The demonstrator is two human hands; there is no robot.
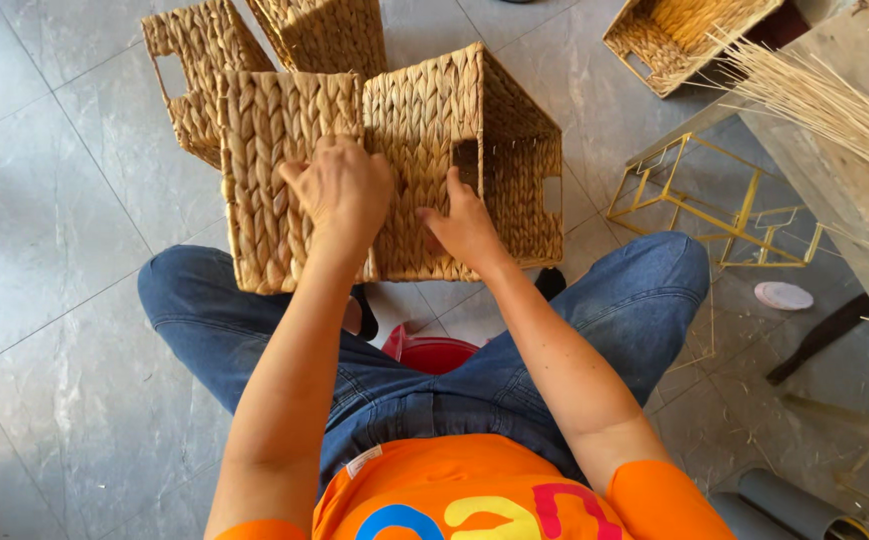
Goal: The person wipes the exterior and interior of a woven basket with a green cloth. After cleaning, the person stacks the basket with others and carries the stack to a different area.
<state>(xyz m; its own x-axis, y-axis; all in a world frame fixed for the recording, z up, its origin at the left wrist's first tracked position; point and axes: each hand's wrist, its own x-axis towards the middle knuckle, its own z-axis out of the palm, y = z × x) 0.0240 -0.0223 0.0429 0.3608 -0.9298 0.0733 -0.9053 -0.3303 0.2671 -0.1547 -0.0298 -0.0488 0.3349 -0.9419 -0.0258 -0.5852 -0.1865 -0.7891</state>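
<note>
Hands meet on 2 woven baskets over the knees: left hand (342, 185) spread flat on the near basket (274, 180), right hand (466, 228) curled on the tipped basket (464, 160) just rightward.

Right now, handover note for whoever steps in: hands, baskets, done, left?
Left hand: flat on the woven side of the basket on the knees, nothing gripped.
Right hand: on the same basket, fingers at its handle slot.
That basket lies on its side, opening to the right, weave looks complete.
Other baskets lie behind it on the floor; one more top right.
Bare yellow wire frame to the right, not yet woven; loose straw on the bench.
Left: the frame, as far as I can judge.
</note>
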